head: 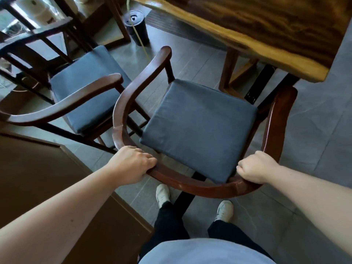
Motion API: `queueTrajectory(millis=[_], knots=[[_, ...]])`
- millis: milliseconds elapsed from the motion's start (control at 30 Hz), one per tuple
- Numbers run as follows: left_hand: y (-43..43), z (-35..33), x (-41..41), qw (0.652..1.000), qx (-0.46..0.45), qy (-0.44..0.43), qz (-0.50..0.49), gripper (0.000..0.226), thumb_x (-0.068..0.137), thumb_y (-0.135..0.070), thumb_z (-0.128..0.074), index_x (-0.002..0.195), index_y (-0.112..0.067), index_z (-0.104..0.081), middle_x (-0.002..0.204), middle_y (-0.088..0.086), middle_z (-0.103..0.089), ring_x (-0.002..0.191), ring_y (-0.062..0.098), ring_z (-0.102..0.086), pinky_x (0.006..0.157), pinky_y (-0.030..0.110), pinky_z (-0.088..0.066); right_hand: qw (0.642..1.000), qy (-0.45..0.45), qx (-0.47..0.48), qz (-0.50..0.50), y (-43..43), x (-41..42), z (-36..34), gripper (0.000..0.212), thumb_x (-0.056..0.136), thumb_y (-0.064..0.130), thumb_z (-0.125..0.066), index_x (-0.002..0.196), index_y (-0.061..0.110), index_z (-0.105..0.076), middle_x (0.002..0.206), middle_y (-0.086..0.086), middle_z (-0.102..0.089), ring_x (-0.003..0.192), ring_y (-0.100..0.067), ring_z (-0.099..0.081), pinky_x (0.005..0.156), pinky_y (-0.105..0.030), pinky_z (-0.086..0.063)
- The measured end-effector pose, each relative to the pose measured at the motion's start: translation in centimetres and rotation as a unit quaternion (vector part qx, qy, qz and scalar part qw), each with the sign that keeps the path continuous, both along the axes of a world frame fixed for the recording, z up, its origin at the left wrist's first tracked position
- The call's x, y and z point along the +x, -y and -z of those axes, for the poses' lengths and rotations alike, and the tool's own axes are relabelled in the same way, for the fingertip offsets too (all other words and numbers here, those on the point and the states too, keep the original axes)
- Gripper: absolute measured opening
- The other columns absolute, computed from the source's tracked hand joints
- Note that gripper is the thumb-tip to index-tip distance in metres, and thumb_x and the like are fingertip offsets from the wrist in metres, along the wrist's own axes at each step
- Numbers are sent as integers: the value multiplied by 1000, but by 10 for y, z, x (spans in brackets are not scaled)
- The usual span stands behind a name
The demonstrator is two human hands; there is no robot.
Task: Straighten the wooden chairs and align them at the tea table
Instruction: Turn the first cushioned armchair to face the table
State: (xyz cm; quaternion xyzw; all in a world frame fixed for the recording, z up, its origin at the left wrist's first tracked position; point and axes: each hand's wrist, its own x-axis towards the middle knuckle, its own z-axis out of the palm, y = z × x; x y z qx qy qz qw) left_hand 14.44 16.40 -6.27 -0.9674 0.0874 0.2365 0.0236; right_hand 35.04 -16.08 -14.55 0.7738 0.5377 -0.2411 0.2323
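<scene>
A dark wooden armchair (196,184) with a curved back rail and a grey seat cushion (198,126) stands right in front of me, facing the tea table (266,35). My left hand (131,164) grips the left part of its back rail. On the right part of the same rail my right hand (257,169) is closed. The chair's right arm reaches under the table's near corner. A second matching armchair (62,103) with a grey cushion stands to the left, turned at an angle, its arm close to the first chair's arm.
A black cylindrical bin (137,27) stands on the grey tiled floor beyond the chairs, with a thin yellow cord running past it. A brown cabinet top (38,178) lies at my left. More dark chair frames (28,40) crowd the far left. My feet are behind the chair.
</scene>
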Motion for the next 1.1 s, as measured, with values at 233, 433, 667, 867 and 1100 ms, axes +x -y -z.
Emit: queueTrajectory(millis=[233,433,667,867,1100], knots=[[-48,14,-9,985,-96,123,77,36,78,-45,-49,100,-22,-67,89,-6,-70,80,23,-65,75,38,-54,917,-136,192,323,-10,-39,-23,35,92,50,-41,84,23,-62,92,4,-62,92,-21,-61,80,-38,-46],[-78,26,10,970,-168,125,127,34,79,-49,-55,93,-21,-69,85,-4,-70,73,24,-67,61,34,-56,835,-201,280,429,-46,-114,-65,56,79,71,-42,109,29,-62,137,8,-45,119,-10,-49,97,-32,-40],[-90,40,17,948,-224,112,195,14,82,-31,-68,92,-22,-64,77,-7,-67,62,21,-62,50,32,-50,875,-87,366,305,-69,-156,-47,52,73,59,-66,109,23,-68,103,7,-71,91,-14,-67,78,-36,-56],[-115,38,38,947,-218,116,207,13,77,-26,-68,89,-21,-67,78,-7,-69,64,19,-65,48,30,-49,849,-16,412,330,-96,-157,-38,35,73,48,-60,87,18,-73,82,4,-74,72,-21,-70,64,-38,-57],[-152,20,77,954,-199,116,193,40,84,-58,-51,94,-25,-72,85,-9,-73,73,18,-69,60,30,-55,842,-29,407,352,-135,-140,-30,37,81,56,-60,93,22,-68,85,8,-72,77,-20,-68,66,-36,-54]])
